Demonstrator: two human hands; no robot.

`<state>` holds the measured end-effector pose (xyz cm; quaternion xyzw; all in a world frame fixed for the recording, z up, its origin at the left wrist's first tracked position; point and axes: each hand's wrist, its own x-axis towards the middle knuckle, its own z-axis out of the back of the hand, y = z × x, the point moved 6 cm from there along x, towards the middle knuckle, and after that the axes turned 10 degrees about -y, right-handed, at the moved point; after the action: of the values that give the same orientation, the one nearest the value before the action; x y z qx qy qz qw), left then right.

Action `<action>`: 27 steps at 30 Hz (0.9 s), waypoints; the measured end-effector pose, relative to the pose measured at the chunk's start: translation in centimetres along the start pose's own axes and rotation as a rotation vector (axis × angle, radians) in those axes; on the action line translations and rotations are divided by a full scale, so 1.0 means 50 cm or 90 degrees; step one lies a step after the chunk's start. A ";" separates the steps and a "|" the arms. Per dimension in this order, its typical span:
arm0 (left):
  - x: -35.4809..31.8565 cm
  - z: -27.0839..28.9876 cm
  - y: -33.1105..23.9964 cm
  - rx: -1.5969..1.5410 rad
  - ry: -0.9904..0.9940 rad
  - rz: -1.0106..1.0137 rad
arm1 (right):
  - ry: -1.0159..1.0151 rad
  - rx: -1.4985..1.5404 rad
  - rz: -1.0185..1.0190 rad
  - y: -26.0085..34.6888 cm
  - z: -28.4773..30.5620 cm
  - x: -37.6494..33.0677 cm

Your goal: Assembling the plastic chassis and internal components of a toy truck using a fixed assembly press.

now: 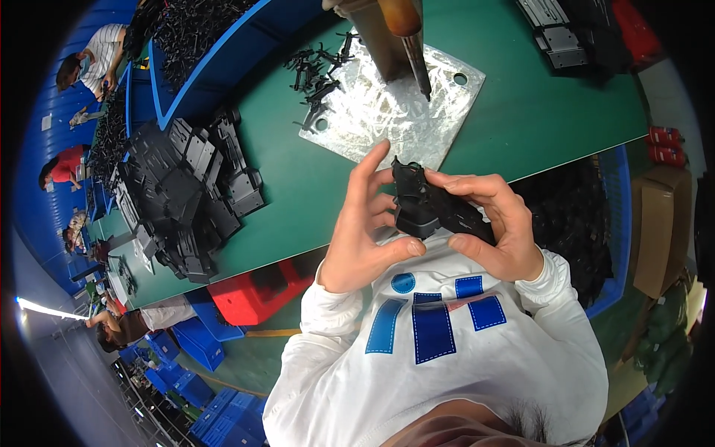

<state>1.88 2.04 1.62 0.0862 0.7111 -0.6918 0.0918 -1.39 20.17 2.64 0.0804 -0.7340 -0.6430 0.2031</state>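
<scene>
Close to my chest, just beyond the table's near edge, my right hand (497,216) grips a black molded plastic part (447,211), fingers along its far side and thumb on its near side. My left hand (361,223) is at the part's left end with thumb and fingers apart; its index finger points upward. Some left fingertips reach the part's edge, partly hidden by it. Beyond the hands lies a shiny silver metal plate (380,119) with holes in its corners. Over it hangs a tool with an orange-brown handle (401,16) and a pointed metal tip (422,78).
Small black clip-like pieces (316,74) lie left of the plate on the green table (298,186). A heap of black plastic parts (190,190) sits farther left, beside a blue bin (223,52). More parts (562,37) lie far right. A blue crate (622,223) holds black items. People work at left.
</scene>
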 end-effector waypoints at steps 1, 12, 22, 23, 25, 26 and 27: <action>0.000 -0.003 0.006 -0.050 0.001 0.012 | 0.001 -0.001 0.000 -0.001 -0.002 0.002; -0.074 -0.039 0.047 -0.264 0.085 0.145 | -0.034 -0.157 0.084 0.034 -0.095 0.057; -0.117 0.189 -0.065 0.022 -0.284 -0.003 | 0.210 0.079 0.196 0.135 -0.166 0.091; -0.128 0.257 -0.099 0.164 -0.392 -0.113 | 0.246 0.274 0.184 0.153 -0.154 0.093; -0.138 0.398 -0.191 0.351 -0.563 -0.253 | 0.297 0.594 0.053 0.195 -0.149 0.085; -0.198 0.569 -0.159 0.552 -0.650 -0.227 | 0.367 0.598 0.079 0.222 -0.153 0.088; -0.193 0.606 -0.243 0.486 -0.773 -0.250 | 0.353 0.584 0.078 0.234 -0.150 0.099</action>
<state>8.56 -28.54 15.00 -0.4144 0.2477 -0.8201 0.3071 -1.17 13.33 15.68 0.2846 -0.8617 -0.1977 0.3707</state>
